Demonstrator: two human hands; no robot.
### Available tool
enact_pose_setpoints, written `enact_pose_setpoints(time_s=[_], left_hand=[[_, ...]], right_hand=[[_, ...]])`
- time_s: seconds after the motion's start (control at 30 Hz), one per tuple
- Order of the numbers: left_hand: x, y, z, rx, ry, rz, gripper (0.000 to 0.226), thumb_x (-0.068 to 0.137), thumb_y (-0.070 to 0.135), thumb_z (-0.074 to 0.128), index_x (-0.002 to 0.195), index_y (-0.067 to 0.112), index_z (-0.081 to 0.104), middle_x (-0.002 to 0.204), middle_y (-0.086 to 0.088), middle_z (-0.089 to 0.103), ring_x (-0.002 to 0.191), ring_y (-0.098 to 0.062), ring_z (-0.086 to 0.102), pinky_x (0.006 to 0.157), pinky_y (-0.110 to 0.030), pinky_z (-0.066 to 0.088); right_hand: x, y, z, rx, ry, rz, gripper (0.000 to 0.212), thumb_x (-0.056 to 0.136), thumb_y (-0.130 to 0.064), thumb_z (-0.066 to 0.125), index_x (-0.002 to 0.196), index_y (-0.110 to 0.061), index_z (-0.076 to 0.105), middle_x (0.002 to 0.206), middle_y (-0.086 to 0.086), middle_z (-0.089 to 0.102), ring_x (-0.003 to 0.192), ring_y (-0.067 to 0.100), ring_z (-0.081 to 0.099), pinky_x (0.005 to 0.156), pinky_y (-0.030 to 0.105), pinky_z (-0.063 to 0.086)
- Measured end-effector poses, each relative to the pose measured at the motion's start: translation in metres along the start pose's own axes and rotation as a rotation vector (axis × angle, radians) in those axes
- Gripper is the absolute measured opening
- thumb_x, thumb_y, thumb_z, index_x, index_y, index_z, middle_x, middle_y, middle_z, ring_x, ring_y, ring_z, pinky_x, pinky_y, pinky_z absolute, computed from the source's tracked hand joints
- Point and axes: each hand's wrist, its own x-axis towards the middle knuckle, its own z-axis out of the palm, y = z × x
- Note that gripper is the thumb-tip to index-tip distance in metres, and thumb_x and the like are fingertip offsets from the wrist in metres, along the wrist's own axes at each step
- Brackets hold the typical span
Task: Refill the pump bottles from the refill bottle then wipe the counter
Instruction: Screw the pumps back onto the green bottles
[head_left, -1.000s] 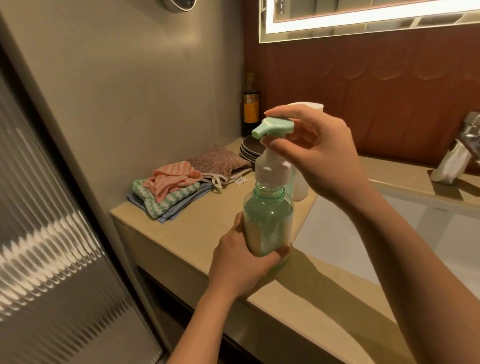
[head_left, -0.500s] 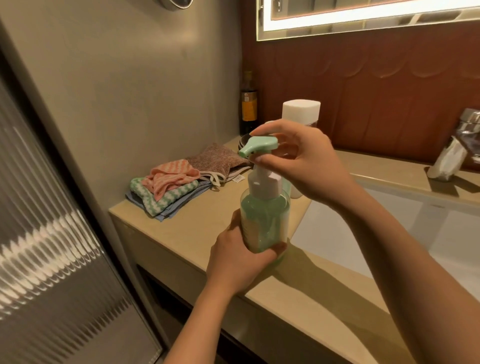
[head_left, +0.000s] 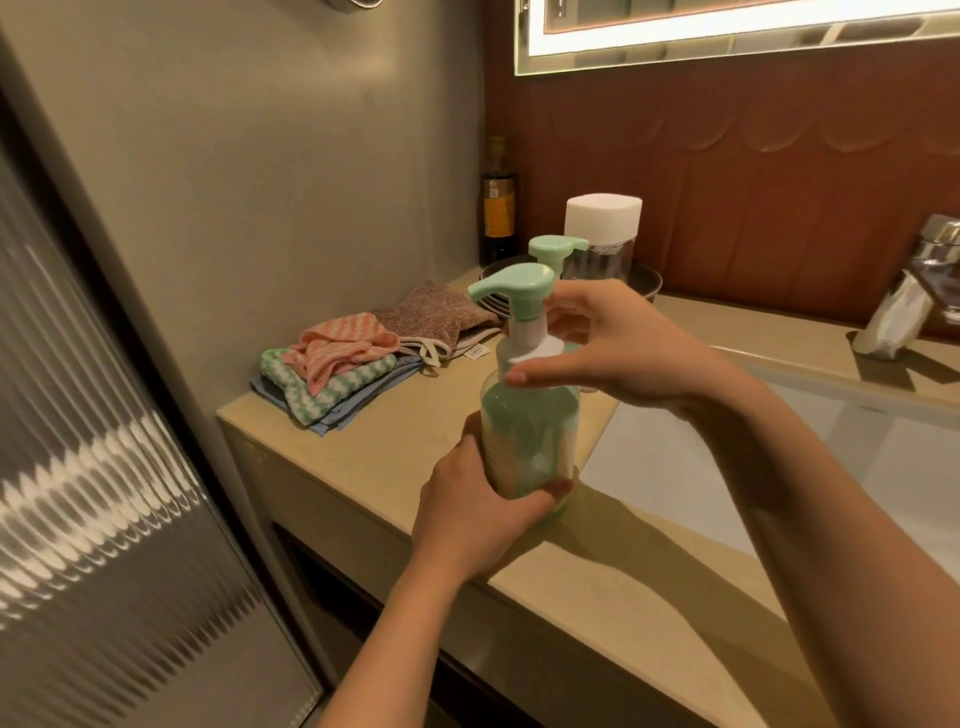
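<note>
Our right hand (head_left: 623, 353) has slid down from the mint pump head (head_left: 511, 288) and now pinches the white collar (head_left: 524, 348) between thumb and curled fingers. Our left hand (head_left: 478, 514) wraps the green pump bottle (head_left: 524, 431) low on its body, upright over the beige counter (head_left: 363, 457) beside the sink basin (head_left: 727, 467). Behind stand a second pump bottle (head_left: 553, 249) and the white-capped refill bottle (head_left: 602, 223), with folded cloths (head_left: 337, 369) to the left.

Warm dim light from the lit mirror (head_left: 727, 31), soft shadows on the counter (head_left: 363, 457), wide-angle bending at edges.
</note>
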Motion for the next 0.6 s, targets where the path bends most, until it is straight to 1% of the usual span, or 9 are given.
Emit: enact_pose_setpoints(time_s=[0.07,0.13,0.2,0.3,0.33,0.4,0.47,0.6], left_hand=[[0.0,0.0,0.0,-0.031,0.008,-0.001,0.07,0.049,0.068,0.071,0.106,0.04,0.041,0.102,0.014,0.061,0.097,-0.012,0.059,0.084,-0.04,0.053],[0.0,0.001,0.001,-0.034,0.012,0.003,0.071,0.047,0.07,0.066,0.106,0.041,0.041,0.102,0.016,0.061,0.097,-0.011,0.06,0.083,-0.041,0.053],[-0.001,0.001,0.0,-0.009,0.013,0.005,0.07,0.048,0.069,0.066,0.106,0.038,0.042,0.1,0.017,0.059,0.095,-0.011,0.059,0.083,-0.04,0.053],[-0.001,0.001,0.001,0.0,0.013,0.004,0.066,0.054,0.064,0.072,0.105,0.031,0.046,0.095,0.017,0.058,0.092,-0.01,0.059,0.081,-0.039,0.055],[-0.001,0.001,0.001,-0.002,0.014,0.005,0.065,0.054,0.064,0.072,0.104,0.03,0.048,0.094,0.019,0.058,0.09,-0.009,0.059,0.08,-0.038,0.055],[-0.001,0.001,0.0,-0.014,0.015,0.016,0.07,0.05,0.068,0.068,0.106,0.032,0.048,0.093,0.02,0.058,0.089,-0.007,0.06,0.078,-0.037,0.056],[-0.001,0.001,0.001,-0.019,0.013,0.023,0.072,0.048,0.07,0.065,0.107,0.035,0.045,0.094,0.02,0.058,0.09,-0.006,0.06,0.079,-0.037,0.056],[-0.001,0.001,0.0,-0.012,0.011,0.012,0.068,0.051,0.068,0.068,0.104,0.031,0.048,0.093,0.019,0.058,0.09,-0.009,0.06,0.079,-0.037,0.056]], right_hand=[[0.001,0.0,0.004,-0.036,0.056,0.008,0.053,0.063,-0.034,0.08,0.109,-0.018,0.06,0.104,-0.004,0.065,0.099,0.009,0.059,0.091,0.031,0.049],[0.002,0.0,0.004,-0.038,0.079,0.013,0.053,0.062,-0.035,0.08,0.108,-0.017,0.061,0.103,-0.004,0.065,0.098,0.009,0.06,0.091,0.031,0.049],[0.001,0.0,0.001,-0.021,0.063,0.005,0.05,0.065,-0.033,0.08,0.11,-0.018,0.061,0.105,-0.006,0.066,0.1,0.006,0.06,0.092,0.027,0.048],[-0.002,-0.002,-0.004,0.042,0.032,-0.038,0.05,0.068,-0.026,0.078,0.115,-0.02,0.06,0.11,-0.01,0.065,0.103,0.001,0.06,0.092,0.015,0.045],[-0.003,-0.003,-0.006,0.072,0.034,-0.056,0.052,0.069,-0.024,0.078,0.117,-0.02,0.059,0.112,-0.01,0.065,0.105,0.0,0.059,0.094,0.014,0.044],[-0.004,-0.004,-0.009,0.134,0.054,-0.086,0.056,0.066,-0.025,0.076,0.119,-0.019,0.057,0.114,-0.009,0.064,0.107,0.001,0.059,0.098,0.019,0.043],[-0.005,-0.005,-0.011,0.169,0.059,-0.103,0.057,0.063,-0.029,0.075,0.117,-0.02,0.057,0.112,-0.01,0.065,0.107,0.003,0.06,0.1,0.023,0.043],[-0.002,0.0,-0.006,0.078,0.004,-0.059,0.055,0.065,-0.025,0.079,0.116,-0.02,0.059,0.113,-0.007,0.065,0.107,0.005,0.059,0.098,0.023,0.043]])
